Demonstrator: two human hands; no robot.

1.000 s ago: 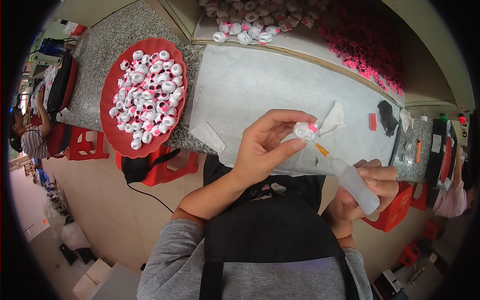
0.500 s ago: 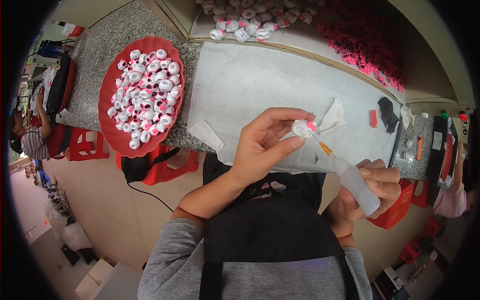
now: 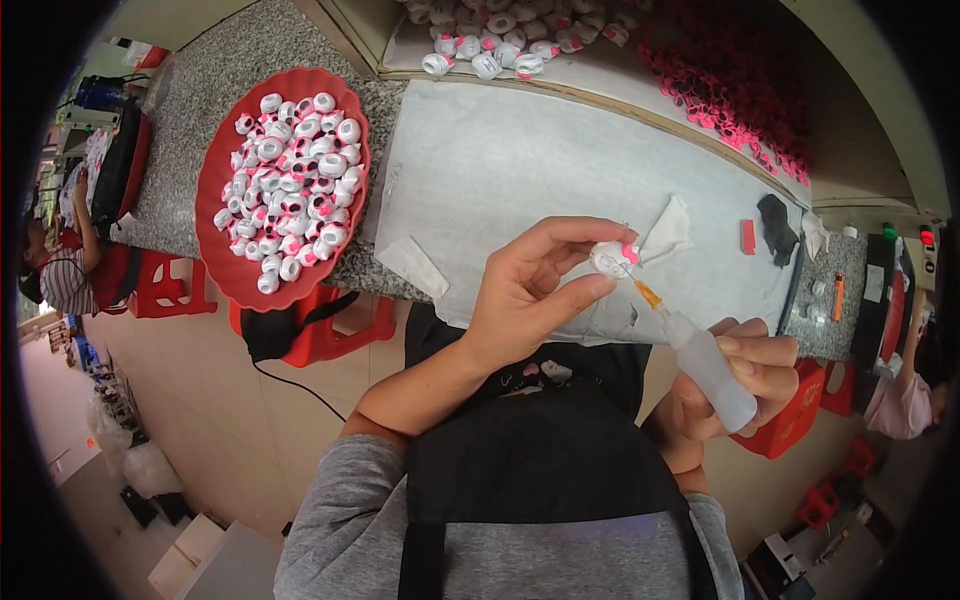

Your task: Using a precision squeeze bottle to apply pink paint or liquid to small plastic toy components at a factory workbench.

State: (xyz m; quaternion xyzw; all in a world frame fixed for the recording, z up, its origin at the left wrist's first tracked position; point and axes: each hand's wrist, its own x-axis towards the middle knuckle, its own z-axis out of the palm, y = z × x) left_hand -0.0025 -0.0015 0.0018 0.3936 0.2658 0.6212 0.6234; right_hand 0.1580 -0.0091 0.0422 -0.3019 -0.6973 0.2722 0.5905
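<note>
Between the thumb and fingertips of my left hand (image 3: 530, 290) is a small white cat-head figure (image 3: 609, 259) with a pink bow at its upper right. My right hand (image 3: 748, 380) is wrapped round a translucent squeeze bottle (image 3: 712, 368), tilted so that its amber needle tip (image 3: 648, 294) points up and left. The thin needle reaches the figure beside the bow; I cannot tell whether it touches. Both hands are above the near edge of the white work sheet (image 3: 500, 160).
A red scalloped dish (image 3: 216, 190) heaped with similar heads stands at the left. More white heads (image 3: 487, 65) and a pile of pink bows (image 3: 730, 105) lie on the shelf behind. Crumpled tissue (image 3: 667, 230), a red block (image 3: 748, 237) and a black cloth (image 3: 776, 230) rest at the right.
My left hand has moved slightly right and turned the cat-head figure a little. The needle now sits closer to the bow. The bottle has barely shifted.
</note>
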